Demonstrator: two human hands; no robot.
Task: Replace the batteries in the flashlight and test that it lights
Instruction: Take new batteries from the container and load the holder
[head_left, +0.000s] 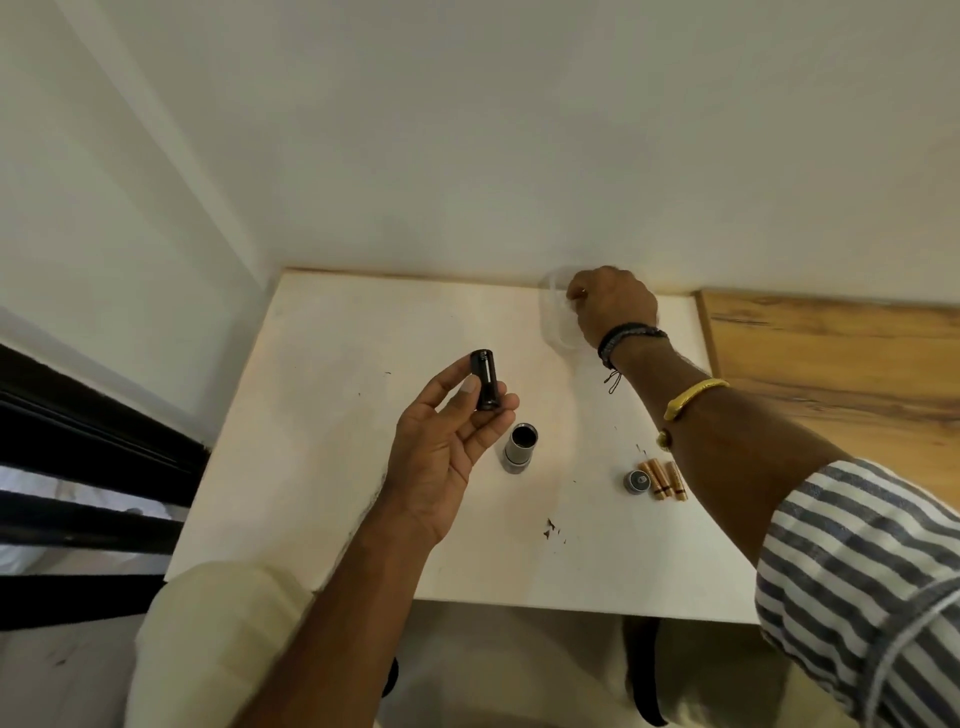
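Flashlight body stood open-end up just beside the left hand, which pinched the light, slick battery holder by its sides. Right hand reached well beyond it; couldn't tell its grip.

Between your left fingers sits a glossy black plastic battery holder; just below them, a matt grey metal flashlight body on the smooth, pale, scuffed counter.

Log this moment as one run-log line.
left hand: holds black battery holder | right hand: in clear container | flashlight body: open, upright
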